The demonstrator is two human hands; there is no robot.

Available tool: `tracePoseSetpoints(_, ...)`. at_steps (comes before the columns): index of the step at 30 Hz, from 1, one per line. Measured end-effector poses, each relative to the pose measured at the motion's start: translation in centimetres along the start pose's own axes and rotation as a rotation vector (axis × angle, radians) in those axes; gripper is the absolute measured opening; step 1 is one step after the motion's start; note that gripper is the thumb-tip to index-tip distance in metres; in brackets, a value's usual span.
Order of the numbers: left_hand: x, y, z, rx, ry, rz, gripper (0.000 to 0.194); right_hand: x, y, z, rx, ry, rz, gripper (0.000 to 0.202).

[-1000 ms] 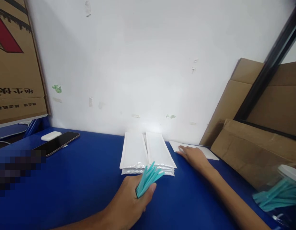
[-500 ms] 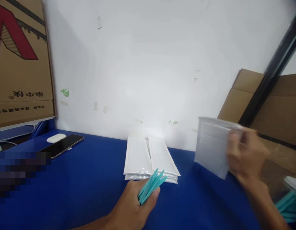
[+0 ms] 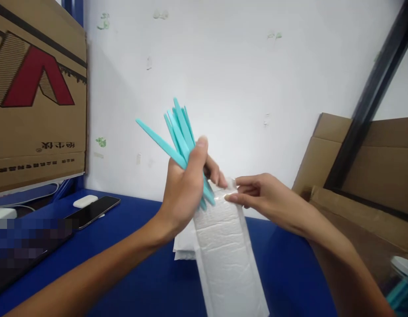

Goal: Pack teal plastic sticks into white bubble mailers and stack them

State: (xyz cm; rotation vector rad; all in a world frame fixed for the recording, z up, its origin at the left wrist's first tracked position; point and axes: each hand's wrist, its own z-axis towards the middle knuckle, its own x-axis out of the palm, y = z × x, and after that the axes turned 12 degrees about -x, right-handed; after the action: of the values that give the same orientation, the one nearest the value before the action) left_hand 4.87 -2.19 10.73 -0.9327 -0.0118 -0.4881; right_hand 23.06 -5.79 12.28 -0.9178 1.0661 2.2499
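Observation:
My left hand (image 3: 187,185) is closed around a bunch of long, flat turquoise plastic sticks (image 3: 180,130). Most point up in a fan, one leans out to the left, and their lower ends come out below the palm. A white padded envelope (image 3: 223,246) hangs upright in front of me, its top edge pinched between the thumb and fingers of my right hand (image 3: 253,191). The fingertips of my left hand are at that top edge too; whether they grip it I cannot tell. Behind it, more white padded envelopes (image 3: 184,246) lie stacked on the table, mostly hidden.
On the blue table (image 3: 124,273) at left lie a phone (image 3: 94,211) and a white earbud case (image 3: 85,201). A printed cardboard box (image 3: 38,127) stands at the far left. At lower right, a white-rimmed container (image 3: 403,266) has more turquoise sticks beside brown cardboard (image 3: 362,229).
My right hand has brought the envelope from the right to the middle, and it now hangs lengthwise. My left hand has risen with the sticks and met it. The view has shifted slightly.

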Motion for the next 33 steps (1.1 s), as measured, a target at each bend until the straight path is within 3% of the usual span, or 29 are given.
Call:
tracePoseSetpoints(2, 0.4, -0.5, 0.8, 0.063, -0.014, 0.035, 0.057, 0.4, 0.6, 0.2, 0.018, 0.049, 0.109, 0.028)
tracePoseSetpoints(7, 0.1, 0.2, 0.9, 0.065, 0.069, 0.229, 0.059, 0.4, 0.9, -0.6, -0.004, 0.051, 0.297, 0.057)
tracePoseSetpoints(12, -0.4, 0.3, 1.3, 0.002, 0.158, 0.198, 0.058, 0.0, -0.1, -0.8, -0.046, 0.047, 0.4, 0.036)
tracePoseSetpoints(15, -0.7, 0.6, 1.9, -0.051, 0.181, 0.115, 0.052, 0.0, -0.6, -0.6, -0.075, 0.118, 0.358, 0.025)
tracePoseSetpoints(18, -1.2, 1.1, 2.5, -0.111, 0.207, 0.054, 0.049, 0.1, -0.7, -0.4, -0.089, 0.159, 0.262, 0.026)
tracePoseSetpoints(25, -1.6, 1.4, 2.9, -0.233, 0.218, 0.137, 0.052, 0.4, -0.6, -0.5, -0.115, 0.236, 0.16, 0.019)
tracePoseSetpoints(29, -1.6, 1.2, 3.0, -0.127, 0.169, 0.224, 0.051, 0.3, -1.0, -0.4, -0.113, 0.196, 0.122, 0.015)
tracePoseSetpoints(33, -1.9, 1.3, 3.3, -0.088, 0.138, 0.251, 0.043, 0.1, -2.1, -0.1, -0.068, 0.06, 0.088, 0.018)
